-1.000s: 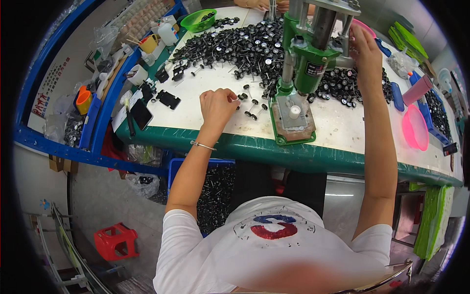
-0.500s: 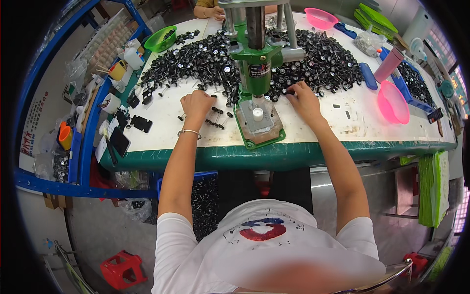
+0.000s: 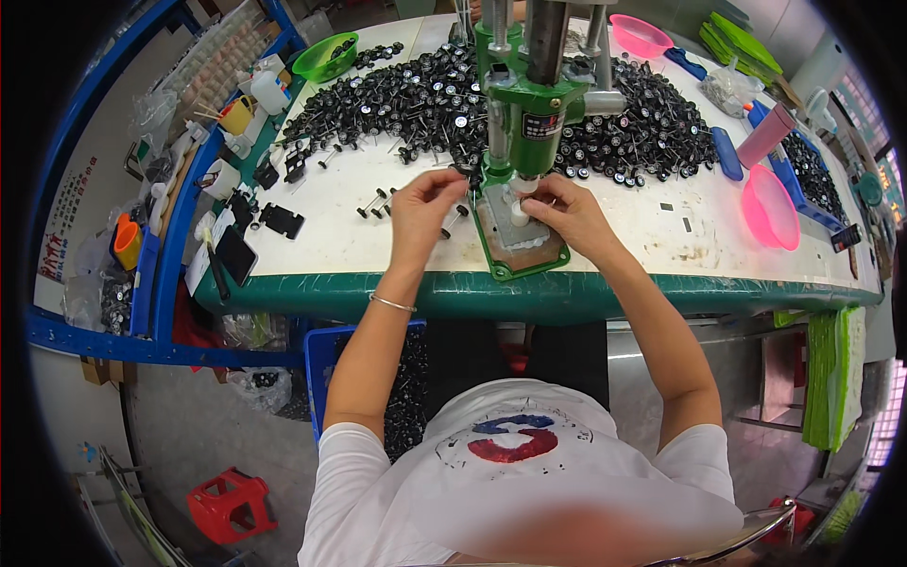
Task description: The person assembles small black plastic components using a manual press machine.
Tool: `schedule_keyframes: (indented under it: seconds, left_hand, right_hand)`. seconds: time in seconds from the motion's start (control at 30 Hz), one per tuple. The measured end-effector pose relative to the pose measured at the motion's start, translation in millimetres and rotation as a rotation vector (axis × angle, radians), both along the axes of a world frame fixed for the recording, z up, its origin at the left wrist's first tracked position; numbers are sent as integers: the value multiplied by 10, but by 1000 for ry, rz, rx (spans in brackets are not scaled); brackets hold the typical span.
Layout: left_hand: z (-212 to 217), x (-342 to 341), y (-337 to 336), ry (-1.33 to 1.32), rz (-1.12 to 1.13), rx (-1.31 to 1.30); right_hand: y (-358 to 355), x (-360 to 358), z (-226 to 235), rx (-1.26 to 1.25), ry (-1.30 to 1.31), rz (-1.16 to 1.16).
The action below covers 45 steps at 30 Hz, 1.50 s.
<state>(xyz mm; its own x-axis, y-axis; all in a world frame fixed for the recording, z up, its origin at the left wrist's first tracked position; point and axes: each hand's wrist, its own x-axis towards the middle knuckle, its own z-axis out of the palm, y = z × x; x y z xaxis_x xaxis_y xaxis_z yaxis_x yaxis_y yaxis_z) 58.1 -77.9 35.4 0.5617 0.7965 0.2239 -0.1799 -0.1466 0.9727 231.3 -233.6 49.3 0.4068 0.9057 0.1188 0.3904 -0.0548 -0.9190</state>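
Note:
A green hand press (image 3: 531,104) stands on the white table (image 3: 331,246), its base plate (image 3: 520,241) near the front edge. My left hand (image 3: 425,208) hovers just left of the base, fingers pinched on a small black wheel-and-axle part (image 3: 455,173). My right hand (image 3: 564,210) rests on the base plate, its fingertips at a small white piece (image 3: 519,210) under the ram. A big heap of black wheel parts (image 3: 444,94) lies behind the press. A few loose axle parts (image 3: 378,203) lie left of my left hand.
A pink bowl (image 3: 770,208) and a pink cup (image 3: 765,137) stand at the right, another pink bowl (image 3: 640,36) and a green bowl (image 3: 324,57) at the back. Blue shelving (image 3: 156,255) with bottles and small items runs along the left. A blue crate (image 3: 326,364) sits under the table.
The view has shifted so the press sits nearer the middle. Both hands have drawn in to the press base; the right hand came from the heap at the right to the white piece.

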Motion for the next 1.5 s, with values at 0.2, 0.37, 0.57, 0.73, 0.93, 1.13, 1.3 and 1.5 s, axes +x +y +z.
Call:
schedule_keyframes:
  seconds: [0.2, 0.37, 0.57, 0.73, 0.93, 1.13, 1.3, 1.5]
  left_hand:
    - [-56, 78, -273, -16, -164, -133]
    - [-59, 168, -350, -27, -228, -47]
    - [24, 337, -447, 4, -203, 171]
    - [47, 403, -481, -113, -204, 34]
    - [-46, 425, -446, -184, -255, -71]
    - [-42, 476, -461, -205, -282, -69]
    - [-67, 446, -433, -208, -281, -65]
    - [-71, 442, -452, -198, -271, -57]
  right_hand:
    - [-22, -113, -165, 193, -125, -9]
    - [-44, -99, -189, 206, -259, -12]
    - [-65, 166, -72, 260, 144, -43]
    - [-74, 617, 403, 250, 281, -226]
    - [354, 602, 1437, 493, 472, -85]
    - [780, 585, 2291, 571, 620, 17]
    - [786, 413, 2231, 700, 489, -41]
    - [436, 298, 2168, 846, 508, 7]
